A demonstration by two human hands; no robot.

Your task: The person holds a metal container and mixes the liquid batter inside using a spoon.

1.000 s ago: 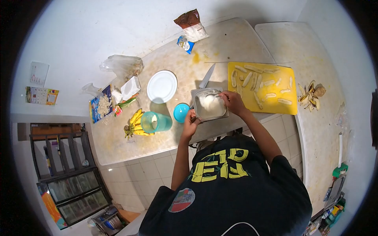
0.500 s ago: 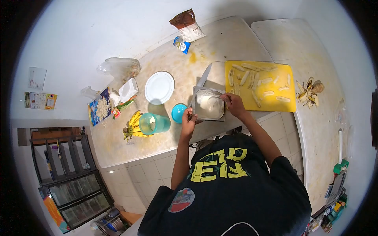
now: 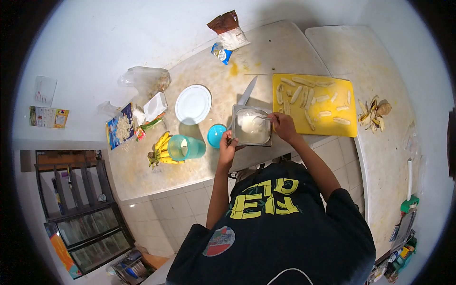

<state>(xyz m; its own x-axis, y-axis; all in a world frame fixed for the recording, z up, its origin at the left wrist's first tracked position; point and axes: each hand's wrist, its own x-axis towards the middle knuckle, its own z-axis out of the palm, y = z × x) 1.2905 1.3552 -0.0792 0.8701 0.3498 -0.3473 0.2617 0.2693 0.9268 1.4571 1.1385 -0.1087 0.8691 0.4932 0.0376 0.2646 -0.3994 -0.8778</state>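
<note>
A square metal pan (image 3: 233, 124) with a creamy white mixture (image 3: 252, 129) inside stands at the table's near edge. My left hand (image 3: 228, 145) grips the pan's left side, fingers closed on its rim. Over the right rim, my right hand (image 3: 284, 126) is closed on the handle of a utensil, perhaps a spoon or fork (image 3: 262, 117), whose far end dips into the mixture. Just behind the pan lies a knife (image 3: 248, 90), its lower part hidden. A small blue bowl (image 3: 216, 136) sits close to my left hand.
To the right, a yellow cutting board (image 3: 332, 124) holds several banana slices, with banana peels (image 3: 373, 116) beyond. On the left are a teal container (image 3: 194, 147), bananas (image 3: 163, 151), a white plate (image 3: 193, 104) and a plastic bag (image 3: 147, 80). Flour-like packets (image 3: 233, 38) stand at the back.
My right hand has shifted the utensil slightly within the mixture, and its metal shows more clearly. The left hand keeps its hold on the pan.
</note>
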